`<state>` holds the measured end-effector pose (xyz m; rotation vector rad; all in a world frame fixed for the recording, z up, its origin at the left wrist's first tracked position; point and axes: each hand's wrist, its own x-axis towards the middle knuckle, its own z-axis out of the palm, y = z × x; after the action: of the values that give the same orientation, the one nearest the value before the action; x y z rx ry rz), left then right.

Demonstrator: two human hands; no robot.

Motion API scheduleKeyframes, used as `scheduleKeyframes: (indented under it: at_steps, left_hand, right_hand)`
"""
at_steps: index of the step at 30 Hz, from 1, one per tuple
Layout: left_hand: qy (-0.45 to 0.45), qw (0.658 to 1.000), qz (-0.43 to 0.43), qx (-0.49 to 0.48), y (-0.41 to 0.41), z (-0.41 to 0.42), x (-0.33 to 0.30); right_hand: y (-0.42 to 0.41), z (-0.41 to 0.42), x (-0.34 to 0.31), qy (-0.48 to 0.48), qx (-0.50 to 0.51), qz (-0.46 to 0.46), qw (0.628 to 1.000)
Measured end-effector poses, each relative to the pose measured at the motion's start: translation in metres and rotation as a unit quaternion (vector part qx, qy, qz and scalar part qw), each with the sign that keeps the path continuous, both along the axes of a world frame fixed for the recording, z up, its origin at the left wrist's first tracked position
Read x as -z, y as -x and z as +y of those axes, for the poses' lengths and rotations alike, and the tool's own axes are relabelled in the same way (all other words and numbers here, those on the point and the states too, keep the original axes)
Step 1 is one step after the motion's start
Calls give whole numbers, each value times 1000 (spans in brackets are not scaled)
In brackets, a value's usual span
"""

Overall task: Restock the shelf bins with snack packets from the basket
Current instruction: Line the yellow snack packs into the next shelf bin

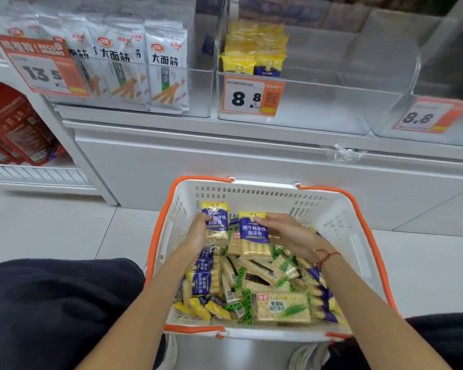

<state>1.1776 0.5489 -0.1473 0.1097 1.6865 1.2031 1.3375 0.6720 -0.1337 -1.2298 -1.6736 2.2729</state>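
You held two blue-and-yellow snack packets above the heap in the basket. Your left hand gripped the left packet with fingers curled round its edge. Your right hand held the right packet, thumb on its top corner and fingers wrapped behind. Both packets stood upright with labels facing you, side by side and just apart, probably so that they could go into a bin as a matched pair, label outward.

Below them, the basket held more packets of the same kind mixed with green-trimmed cracker packs. The basket sat on the floor between your knees, keeping the stock within reach of both hands.

Directly beyond the basket, the clear middle bin, tagged 8.8, held a short row of matching yellow packets at its left side. That bin appeared to be the destination. Left of it, another bin held white packets.
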Motion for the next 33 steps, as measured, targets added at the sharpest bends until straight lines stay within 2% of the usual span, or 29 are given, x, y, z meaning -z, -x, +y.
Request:
scheduleKeyframes:
  at_steps: [2, 5, 8, 11, 16, 21, 26, 27, 28, 30, 32, 33]
  left_hand:
    - [15, 999, -4, 31, -11, 9, 12]
    - [19, 999, 4, 50, -17, 26, 48]
    - [-4, 999, -12, 46, -35, 35, 32]
    - [-21, 999, -19, 36, -56, 38, 8]
    - [-55, 995, -79, 23, -72, 52, 16]
    - [-95, 983, -139, 74, -84, 56, 17]
    - [-91, 984, -137, 71, -78, 44, 31]
    - [-88, 985, -132, 69, -77, 42, 34]
    - [-85, 986, -131, 62, -76, 39, 35]
    - [-80, 986, -137, 45, -74, 38, 37]
    - [-85, 985, -145, 33, -73, 38, 36]
    - [-92, 984, -150, 29, -73, 40, 34]
  right_hand:
    - [2, -5, -2, -40, 32, 6, 999]
    - [4, -13, 1, -125, 153, -11, 980]
    - [0, -17, 7, -187, 238, -10, 953]
    - [-6, -20, 10, -198, 272, -7, 942]
    - [-15, -22, 21, -187, 323, 2, 928]
    - [-21, -20, 34, -226, 325, -33, 918]
    - [-29, -11, 29, -257, 228, -47, 938]
    - [-37, -3, 28, -277, 218, -93, 931]
    - [-50, 6, 29, -313, 195, -179, 912]
    - [-83, 21, 39, -360, 92, -387, 844]
    - [-110, 20, 50, -339, -9, -523, 782]
    - [-118, 16, 57, -324, -40, -552, 767]
